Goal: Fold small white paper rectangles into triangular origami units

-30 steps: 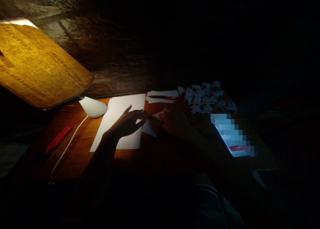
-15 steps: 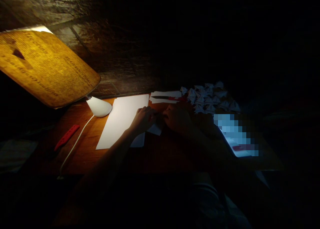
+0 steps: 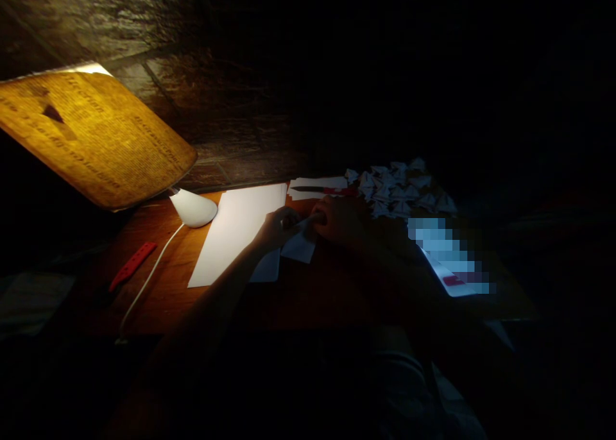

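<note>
Rough stone wall (image 3: pixel 216 106) rises behind the table (image 3: pixel 168 299), lit at the left by a lamp (image 3: pixel 106 138) with a printed yellow shade, while the right side sinks into darkness. On the wood, near the middle, both hands meet over a small white paper (image 3: pixel 299 247). Its upper edge runs between the fingertips, and its lower part hangs below them, toward the person, uncovered. The left hand (image 3: pixel 275 226) has its fingers curled in, nearly closed, pinching the paper at its upper left. The right hand (image 3: pixel 339 219), dim and in shadow, also has bent fingers, drawn together on the upper right end; their exact spacing is too dark to tell. Just left of the paper lie large white sheets (image 3: pixel 235 235), with the left hand and forearm crossing over their right part in view. Beyond the hands, a knife (image 3: pixel 308 188) with a red handle rests on a stack of slips (image 3: pixel 301 195). To the right of it sits a cluster of folded pieces (image 3: pixel 399 186), and nearer the person glows a phone (image 3: pixel 445 270), partly pixelated. At the far left, a red strip (image 3: pixel 133 263) lies beside the lamp's white cord (image 3: pixel 149 279).
</note>
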Motion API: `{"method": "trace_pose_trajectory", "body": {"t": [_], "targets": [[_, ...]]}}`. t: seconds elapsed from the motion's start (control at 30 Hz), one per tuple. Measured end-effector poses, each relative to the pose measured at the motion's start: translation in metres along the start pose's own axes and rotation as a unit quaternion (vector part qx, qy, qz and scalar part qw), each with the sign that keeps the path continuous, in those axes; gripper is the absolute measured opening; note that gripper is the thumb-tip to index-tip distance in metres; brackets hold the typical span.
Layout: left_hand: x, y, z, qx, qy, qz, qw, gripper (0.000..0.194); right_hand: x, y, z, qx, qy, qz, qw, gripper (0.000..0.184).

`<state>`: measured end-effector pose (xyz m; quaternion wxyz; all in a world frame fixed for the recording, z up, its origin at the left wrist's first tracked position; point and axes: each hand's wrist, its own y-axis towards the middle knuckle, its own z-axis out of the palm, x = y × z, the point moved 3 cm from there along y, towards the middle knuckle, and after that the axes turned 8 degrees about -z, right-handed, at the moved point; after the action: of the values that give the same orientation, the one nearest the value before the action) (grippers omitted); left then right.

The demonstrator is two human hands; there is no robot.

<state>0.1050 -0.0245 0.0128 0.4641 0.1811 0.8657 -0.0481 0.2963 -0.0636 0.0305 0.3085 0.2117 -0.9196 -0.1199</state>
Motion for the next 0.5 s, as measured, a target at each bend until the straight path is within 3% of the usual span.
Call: {"method": "trace_pose_trajectory", "body": {"t": [0.1,0.2,0.27,0.37,0.43,0.5], "targets": [[-0.004,-0.002,-0.004,0.009,-0.061,0.001,0.998,0.023,-0.006,0.003,0.0,-0.027,0.123,0.031,0.992,0.01],[-0.007,-0.004,-0.006,0.022,-0.137,-0.048,0.989,0.033,-0.01,0.005,0.001,-0.057,0.244,0.056,0.966,0.019],[-0.009,-0.005,-0.005,0.028,-0.186,-0.067,0.98,0.039,-0.011,0.005,0.002,-0.077,0.331,0.072,0.938,0.031],[-0.013,-0.005,-0.001,0.05,-0.213,-0.038,0.975,0.047,-0.013,0.006,0.003,-0.106,0.441,0.128,0.882,0.046],[-0.015,-0.005,0.003,0.081,-0.205,-0.015,0.975,0.051,-0.013,0.006,0.004,-0.099,0.47,0.147,0.865,0.04],[-0.015,-0.006,0.006,0.11,-0.186,-0.007,0.976,0.051,-0.011,0.006,0.004,-0.067,0.475,0.137,0.867,0.031]]}}
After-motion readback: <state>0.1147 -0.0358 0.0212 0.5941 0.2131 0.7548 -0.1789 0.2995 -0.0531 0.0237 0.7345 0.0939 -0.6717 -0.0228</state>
